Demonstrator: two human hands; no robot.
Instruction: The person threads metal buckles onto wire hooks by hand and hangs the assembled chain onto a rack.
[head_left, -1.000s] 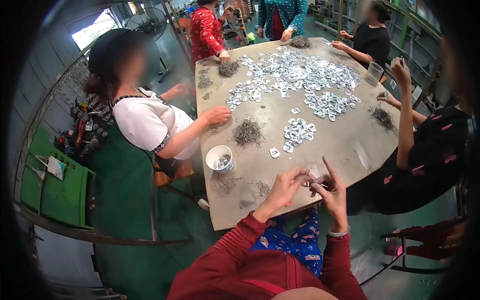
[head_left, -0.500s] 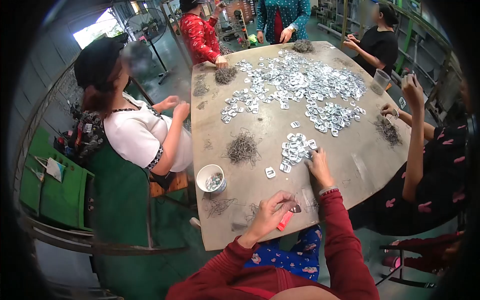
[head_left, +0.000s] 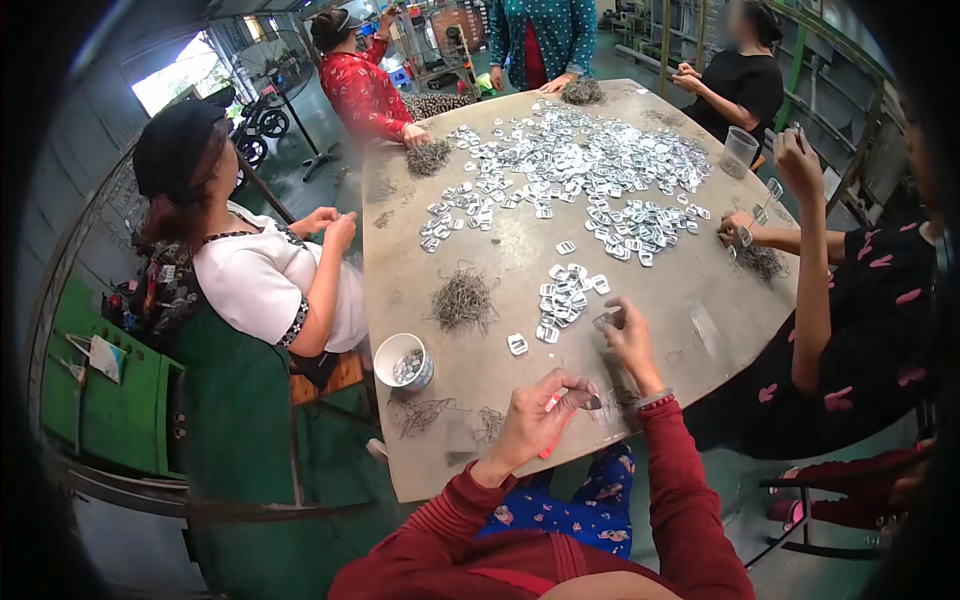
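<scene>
My left hand (head_left: 540,415) is closed in a pinch over the near table edge, with a small dark piece at the fingertips that I cannot make out. Behind and below it shows a narrow red object (head_left: 550,440); whether the hand touches it is unclear. My right hand (head_left: 630,345) is just right of a small pile of silver metal buckles (head_left: 563,298), fingers curled together. Its fingertips are dark, and what they hold, if anything, cannot be seen. One single buckle (head_left: 517,344) lies left of the pile.
A white cup (head_left: 404,362) of small pieces stands at the left edge, near a heap of thin wire pieces (head_left: 463,298). A large spread of buckles (head_left: 570,150) covers the far middle. A clear plastic cup (head_left: 738,152) stands right. Several people sit or stand around the table.
My right hand has drawn back from the small buckle pile, its fingers lifted. My left hand has risen slightly and moved toward the right hand, showing more of the red object. The view has shifted slightly.
</scene>
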